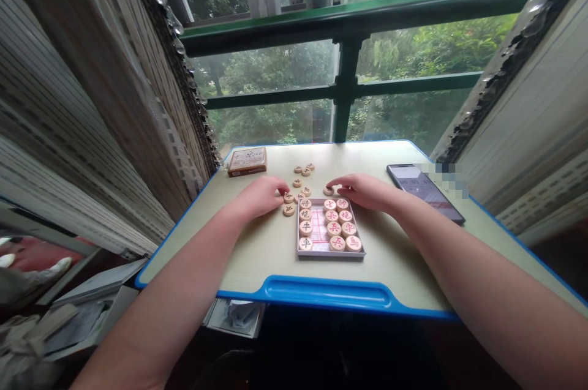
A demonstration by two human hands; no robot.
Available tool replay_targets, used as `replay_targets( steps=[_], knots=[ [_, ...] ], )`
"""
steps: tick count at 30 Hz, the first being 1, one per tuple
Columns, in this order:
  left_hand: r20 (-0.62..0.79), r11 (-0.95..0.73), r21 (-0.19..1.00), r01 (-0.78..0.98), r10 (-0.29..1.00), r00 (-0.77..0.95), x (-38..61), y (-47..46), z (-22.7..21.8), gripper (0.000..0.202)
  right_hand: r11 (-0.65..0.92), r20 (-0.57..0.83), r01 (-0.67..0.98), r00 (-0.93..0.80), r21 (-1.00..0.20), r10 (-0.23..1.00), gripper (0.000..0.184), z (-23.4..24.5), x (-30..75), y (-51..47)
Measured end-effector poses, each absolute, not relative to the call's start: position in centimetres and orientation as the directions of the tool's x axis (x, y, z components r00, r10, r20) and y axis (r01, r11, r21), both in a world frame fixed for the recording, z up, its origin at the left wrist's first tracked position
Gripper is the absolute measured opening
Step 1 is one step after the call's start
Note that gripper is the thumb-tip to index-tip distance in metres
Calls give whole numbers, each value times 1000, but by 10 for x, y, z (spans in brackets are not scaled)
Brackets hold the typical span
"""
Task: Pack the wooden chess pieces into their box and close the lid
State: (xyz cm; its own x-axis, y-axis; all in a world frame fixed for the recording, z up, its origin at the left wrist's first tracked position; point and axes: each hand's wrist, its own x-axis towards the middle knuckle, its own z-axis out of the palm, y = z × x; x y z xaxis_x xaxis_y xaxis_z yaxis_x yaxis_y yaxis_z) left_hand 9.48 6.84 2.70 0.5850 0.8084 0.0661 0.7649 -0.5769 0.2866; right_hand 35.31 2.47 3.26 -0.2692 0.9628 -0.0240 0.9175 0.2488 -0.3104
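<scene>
My left hand (pixel 265 193) reaches in from the left, its thumb and fingers closed at the edge of a wooden Chinese chess piece (pixel 288 198) with a dark character. Another piece (pixel 288 210) lies just in front of that one. Across from it, my right hand (pixel 356 187) pinches a Chinese chess piece (pixel 328 191) at the table surface, behind the box. A shallow open box (pixel 318 255) stands between my forearms. Inside, dark-lettered pieces (pixel 305 228) form a left column, and red-lettered pieces (pixel 334 229) fill two columns on the right.
Several loose pieces (pixel 297 183) are scattered behind the box on the blue-edged table (pixel 257 255). A brown box lid (pixel 247 161) rests at the back left. A phone (pixel 427 194) lies at the right, near my forearm. Curtains and a green-framed window (pixel 346 84) surround the table.
</scene>
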Motion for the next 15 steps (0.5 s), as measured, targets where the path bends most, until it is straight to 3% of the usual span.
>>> replay_targets(
  steps=[3,8,15],
  knots=[
    [56,-531,273,802,841,538,94,68,28,35,242,-33,923,-263,-298,964,36,34,352,24],
    [23,-598,309,740,782,623,95,65,30,38,245,-30,928,-264,-281,964,36,33,353,25],
    [63,-603,196,773,795,604,94,65,30,30,226,17,940,-229,-257,973,33,32,355,27]
  ],
)
